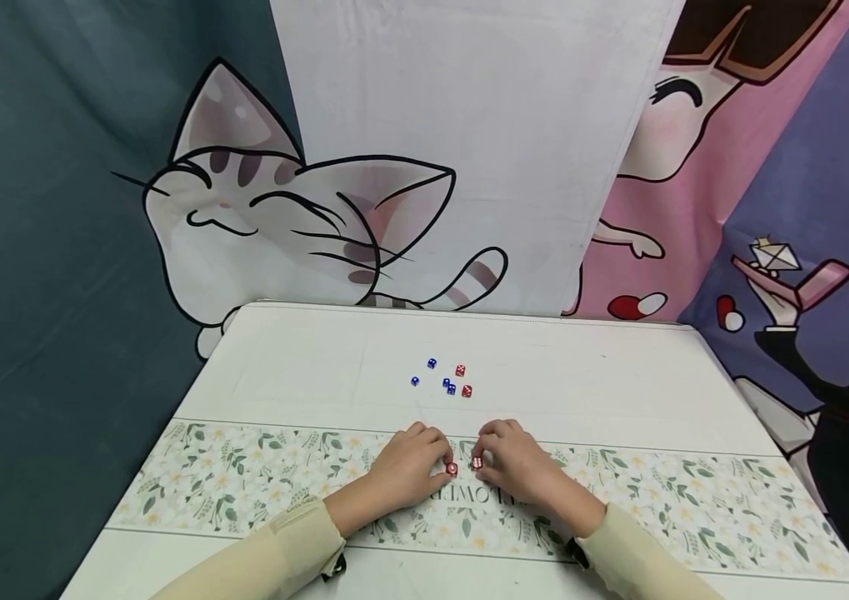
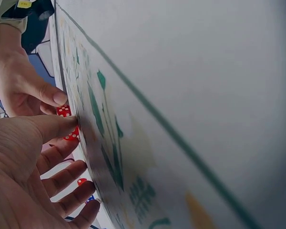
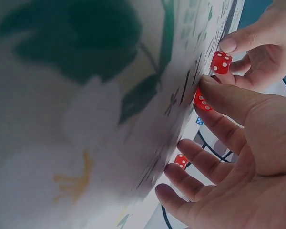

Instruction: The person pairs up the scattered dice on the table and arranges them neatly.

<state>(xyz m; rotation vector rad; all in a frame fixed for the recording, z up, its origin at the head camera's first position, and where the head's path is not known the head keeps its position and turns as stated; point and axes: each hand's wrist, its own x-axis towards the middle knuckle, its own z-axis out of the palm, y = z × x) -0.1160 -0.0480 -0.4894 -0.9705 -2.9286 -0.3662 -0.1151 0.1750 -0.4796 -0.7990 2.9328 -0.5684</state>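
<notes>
My left hand [image 1: 411, 467] pinches a red die [image 1: 451, 469] between thumb and forefinger, low over the floral band of the table. Just to the right, my right hand [image 1: 514, 462] pinches another red die [image 1: 477, 462] the same way. A small gap separates the two dice. In the right wrist view, the left hand's die [image 3: 221, 62] shows white pips beyond the right hand's die [image 3: 203, 99], which thumb and finger partly cover. The left wrist view has the right hand's die [image 2: 64, 111] behind my left thumb.
Farther back on the white table [image 1: 304, 358] lie two red dice [image 1: 460, 370] and several blue dice [image 1: 431, 363], two of the blue ones close together. A floral strip [image 1: 244, 475] with lettering crosses the table. Printed cloths [image 1: 469, 100] hang behind it.
</notes>
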